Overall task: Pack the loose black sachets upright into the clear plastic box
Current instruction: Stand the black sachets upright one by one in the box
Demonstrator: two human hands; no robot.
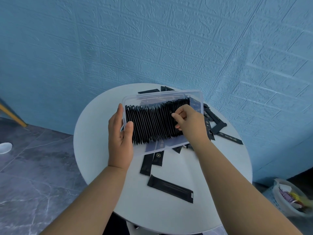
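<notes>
Up over the round white surface, the clear plastic box is held tilted, with a row of black sachets packed on edge inside. The left hand keeps a closed grip on the box's left end, thumb over the rim. The right hand curls its fingers into the row's right end, pinching the last sachets. Loose sachets lie flat on the surface beneath and beside the box

round white table, blue brick-pattern wall, grey marble floor, waste bin
</notes>
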